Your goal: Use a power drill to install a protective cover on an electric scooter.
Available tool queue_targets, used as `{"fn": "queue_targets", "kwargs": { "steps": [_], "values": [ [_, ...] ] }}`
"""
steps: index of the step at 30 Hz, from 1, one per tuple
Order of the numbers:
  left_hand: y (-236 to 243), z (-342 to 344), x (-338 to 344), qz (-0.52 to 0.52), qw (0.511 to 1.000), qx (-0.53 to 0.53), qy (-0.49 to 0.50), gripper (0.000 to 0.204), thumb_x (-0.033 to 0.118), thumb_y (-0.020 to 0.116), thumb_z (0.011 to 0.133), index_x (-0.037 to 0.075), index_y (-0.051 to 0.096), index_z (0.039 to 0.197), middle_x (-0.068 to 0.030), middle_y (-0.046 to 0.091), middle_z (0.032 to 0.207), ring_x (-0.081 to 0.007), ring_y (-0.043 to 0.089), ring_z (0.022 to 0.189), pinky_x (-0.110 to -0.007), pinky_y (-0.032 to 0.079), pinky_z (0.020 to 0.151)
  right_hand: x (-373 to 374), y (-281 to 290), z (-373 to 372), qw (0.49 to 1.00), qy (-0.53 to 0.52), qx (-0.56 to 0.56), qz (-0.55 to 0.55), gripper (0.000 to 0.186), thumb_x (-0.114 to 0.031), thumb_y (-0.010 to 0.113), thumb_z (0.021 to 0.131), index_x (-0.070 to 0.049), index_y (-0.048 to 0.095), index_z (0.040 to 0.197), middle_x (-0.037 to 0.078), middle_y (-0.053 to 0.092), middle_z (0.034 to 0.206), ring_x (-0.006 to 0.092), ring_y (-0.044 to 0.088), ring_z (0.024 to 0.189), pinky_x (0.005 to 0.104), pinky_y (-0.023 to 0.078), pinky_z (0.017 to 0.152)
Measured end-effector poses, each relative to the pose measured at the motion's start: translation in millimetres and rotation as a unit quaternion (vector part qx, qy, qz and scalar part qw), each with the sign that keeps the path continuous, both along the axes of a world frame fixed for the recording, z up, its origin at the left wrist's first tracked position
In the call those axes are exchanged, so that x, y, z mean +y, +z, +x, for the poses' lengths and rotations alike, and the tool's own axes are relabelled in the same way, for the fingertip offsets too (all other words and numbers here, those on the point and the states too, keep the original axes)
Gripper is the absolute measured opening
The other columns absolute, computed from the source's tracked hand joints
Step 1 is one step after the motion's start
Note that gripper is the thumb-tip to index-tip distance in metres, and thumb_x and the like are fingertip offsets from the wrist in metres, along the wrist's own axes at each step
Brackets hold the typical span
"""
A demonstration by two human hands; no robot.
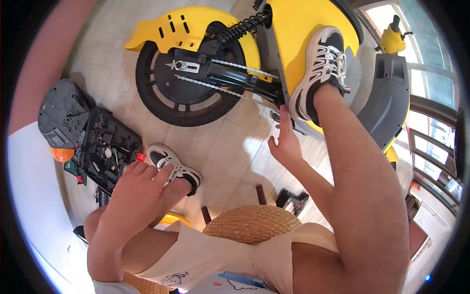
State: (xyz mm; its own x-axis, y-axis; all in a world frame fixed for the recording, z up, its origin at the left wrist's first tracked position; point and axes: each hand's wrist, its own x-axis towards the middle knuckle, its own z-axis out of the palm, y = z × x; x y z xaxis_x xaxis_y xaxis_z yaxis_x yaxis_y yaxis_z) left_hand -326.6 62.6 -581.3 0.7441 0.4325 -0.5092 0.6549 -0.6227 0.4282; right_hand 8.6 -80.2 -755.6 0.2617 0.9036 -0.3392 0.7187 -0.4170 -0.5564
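one right hand (286, 147) spreads fingers (284, 119) beside the scooter (289, 54); left hand (139, 191) curls, contents unclear.

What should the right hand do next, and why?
Perhaps the right hand could feel along the lower run of the chain: its fingers stretch toward the yellow scooter, close to that run, and no tool shows in it.
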Motion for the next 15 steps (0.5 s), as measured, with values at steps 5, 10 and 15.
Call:
{"fn": "queue_targets", "kwargs": {
  "steps": [5,10,15],
  "values": [
    [6,1,5,-0.032,0.998,0.059,-0.008,0.045,0.011,0.065,0.079,0.003,0.057,0.122,-0.0150,0.065,0.086,-0.0315,0.060,0.094,-0.042,0.045,0.091,-26,2,-16,1.000,0.006,0.007,-0.003,0.087,-0.002,0.059,0.078,-0.006,0.014,0.151,0.025,0.012,0.154,0.0417,0.052,0.118,0.0436,0.054,0.085],
    [10,2,5,-0.065,0.992,0.103,-0.019,0.046,0.008,0.061,0.077,0.003,0.057,0.123,-0.0163,0.066,0.085,-0.0309,0.061,0.093,-0.041,0.045,0.091,-58,-7,-17,0.995,-0.035,0.089,-0.005,0.074,0.001,0.057,0.080,-0.004,0.026,0.147,0.021,0.026,0.149,0.0346,0.056,0.116,0.0412,0.053,0.089],
    [5,-1,6,-0.003,0.997,0.052,-0.048,0.030,0.005,0.058,0.075,0.004,0.065,0.104,-0.0131,0.064,0.085,-0.0298,0.061,0.093,-0.039,0.045,0.091,-86,-24,-8,0.997,0.046,0.035,-0.046,0.040,-0.006,0.058,0.083,-0.004,0.054,0.122,0.019,0.047,0.134,0.0354,0.057,0.113,0.0421,0.051,0.091]
  ]
}}
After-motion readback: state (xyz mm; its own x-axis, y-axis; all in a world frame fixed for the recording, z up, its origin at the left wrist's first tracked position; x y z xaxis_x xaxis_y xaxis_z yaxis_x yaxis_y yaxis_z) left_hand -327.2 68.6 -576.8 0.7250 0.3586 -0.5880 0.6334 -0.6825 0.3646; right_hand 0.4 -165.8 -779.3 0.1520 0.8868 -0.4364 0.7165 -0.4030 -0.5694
